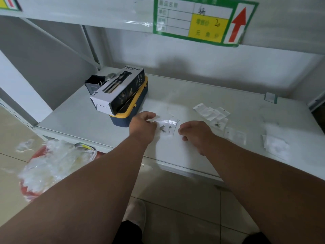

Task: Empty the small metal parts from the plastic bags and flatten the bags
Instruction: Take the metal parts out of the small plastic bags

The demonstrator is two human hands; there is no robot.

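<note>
Left hand (142, 125) pinching small bags (167, 126), right hand (195, 132) loosely curled, near shelf edge (184, 167)

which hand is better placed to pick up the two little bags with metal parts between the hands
Left, probably. The left hand has its fingertips at the edge of the bags, apparently touching. The right hand is curled beside them, a gap away.

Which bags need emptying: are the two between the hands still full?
Full: dark metal parts show inside both clear bags.
</note>
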